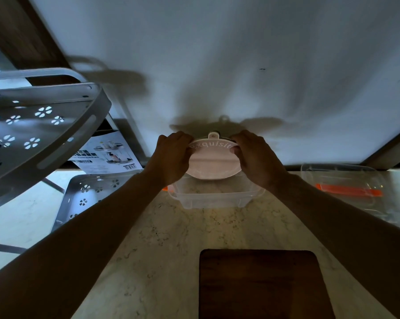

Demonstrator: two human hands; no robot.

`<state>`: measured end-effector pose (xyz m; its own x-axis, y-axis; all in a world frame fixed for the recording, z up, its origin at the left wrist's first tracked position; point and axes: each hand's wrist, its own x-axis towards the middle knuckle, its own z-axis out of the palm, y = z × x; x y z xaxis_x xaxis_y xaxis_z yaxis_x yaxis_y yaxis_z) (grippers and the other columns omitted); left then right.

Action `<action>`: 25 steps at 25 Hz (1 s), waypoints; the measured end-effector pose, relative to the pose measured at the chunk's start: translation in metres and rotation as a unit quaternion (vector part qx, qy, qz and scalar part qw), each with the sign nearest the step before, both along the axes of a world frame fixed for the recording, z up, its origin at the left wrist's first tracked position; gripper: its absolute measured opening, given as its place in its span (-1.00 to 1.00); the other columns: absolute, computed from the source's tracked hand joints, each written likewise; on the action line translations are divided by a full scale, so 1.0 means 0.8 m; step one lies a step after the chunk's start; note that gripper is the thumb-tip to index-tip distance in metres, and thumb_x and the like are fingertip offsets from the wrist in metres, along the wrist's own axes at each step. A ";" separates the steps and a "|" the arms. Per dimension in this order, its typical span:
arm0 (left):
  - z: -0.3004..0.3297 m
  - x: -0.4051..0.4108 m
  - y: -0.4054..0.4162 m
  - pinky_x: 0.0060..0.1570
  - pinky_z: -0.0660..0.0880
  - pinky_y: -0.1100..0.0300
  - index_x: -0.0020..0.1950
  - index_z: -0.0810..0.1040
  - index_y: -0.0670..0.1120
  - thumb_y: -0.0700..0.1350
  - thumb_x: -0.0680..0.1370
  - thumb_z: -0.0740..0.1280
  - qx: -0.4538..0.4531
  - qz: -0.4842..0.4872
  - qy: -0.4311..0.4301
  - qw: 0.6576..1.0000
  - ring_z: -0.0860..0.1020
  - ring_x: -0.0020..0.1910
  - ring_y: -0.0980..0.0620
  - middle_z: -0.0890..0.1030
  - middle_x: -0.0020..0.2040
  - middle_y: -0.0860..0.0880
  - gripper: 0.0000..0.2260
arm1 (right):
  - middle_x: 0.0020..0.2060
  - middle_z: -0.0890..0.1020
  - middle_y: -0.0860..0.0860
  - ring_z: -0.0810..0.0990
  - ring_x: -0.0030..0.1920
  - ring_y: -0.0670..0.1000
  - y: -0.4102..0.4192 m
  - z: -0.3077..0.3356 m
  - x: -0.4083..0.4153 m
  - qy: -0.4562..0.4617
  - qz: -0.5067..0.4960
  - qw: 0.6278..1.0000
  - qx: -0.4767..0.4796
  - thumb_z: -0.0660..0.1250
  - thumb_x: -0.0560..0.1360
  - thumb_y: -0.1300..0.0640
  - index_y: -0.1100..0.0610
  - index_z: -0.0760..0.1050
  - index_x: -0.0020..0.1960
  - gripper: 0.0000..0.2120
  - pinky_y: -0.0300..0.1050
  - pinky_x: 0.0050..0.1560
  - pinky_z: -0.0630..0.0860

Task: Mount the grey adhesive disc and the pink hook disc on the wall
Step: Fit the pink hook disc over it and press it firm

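Observation:
The pink hook disc [214, 163], round with the raised word "exquisite" along its top and a small tab above, is held close to the white wall [217, 65] just over the counter. My left hand [171, 155] grips its left edge and my right hand [255, 155] grips its right edge. A thin dark edge [220, 134] peeks out behind the tab; whether that is the grey adhesive disc I cannot tell. Whether the pink disc touches the wall is not clear.
A clear plastic box [215, 198] stands under the disc on the marble counter [171, 249]. A grey perforated rack [33, 134] hangs at left, a second tray [86, 199] and a printed box [107, 153] below it. A clear lidded container [346, 187] with an orange strip sits right; a dark wooden board [261, 286] lies near me.

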<state>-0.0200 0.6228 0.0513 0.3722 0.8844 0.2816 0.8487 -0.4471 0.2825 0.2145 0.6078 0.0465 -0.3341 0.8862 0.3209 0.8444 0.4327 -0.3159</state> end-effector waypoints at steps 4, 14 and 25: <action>-0.005 -0.004 -0.005 -0.03 0.40 -0.05 0.15 0.54 -0.21 -0.24 0.55 0.29 -0.004 -0.018 0.065 0.998 0.55 -0.03 -0.22 0.60 0.01 -0.21 -0.82 | 0.07 0.58 0.20 0.56 0.03 0.23 -0.003 -0.010 -0.010 -0.006 -0.021 1.000 -0.016 0.28 0.57 0.28 0.25 0.49 0.21 -0.78 0.09 0.00 0.50; -0.008 -0.003 -0.002 -0.03 0.39 -0.03 0.15 0.55 -0.20 -0.26 0.56 0.30 -0.024 -0.005 0.012 1.000 0.53 0.02 -0.20 0.60 0.04 -0.20 -0.82 | 0.10 0.60 0.16 0.55 0.06 0.19 -0.001 -0.009 -0.006 -0.006 -0.020 0.999 -0.024 0.26 0.58 0.24 0.21 0.50 0.26 -0.74 0.03 0.01 0.47; -0.001 0.006 0.012 0.02 0.51 -0.08 0.07 0.61 -0.27 -0.32 0.52 0.33 -0.014 -0.006 0.017 1.000 0.55 -0.01 -0.28 0.63 0.00 -0.28 -0.84 | 0.11 0.58 0.18 0.52 0.11 0.21 0.018 -0.010 -0.010 -0.022 -0.048 0.998 -0.016 0.26 0.57 0.23 0.23 0.53 0.19 -0.79 0.05 0.07 0.46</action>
<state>-0.0153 0.6326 0.0505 0.3924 0.8868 0.2439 0.8523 -0.4503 0.2660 0.2069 0.6223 0.0382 -0.2614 0.9242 0.2783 0.8948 0.3402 -0.2893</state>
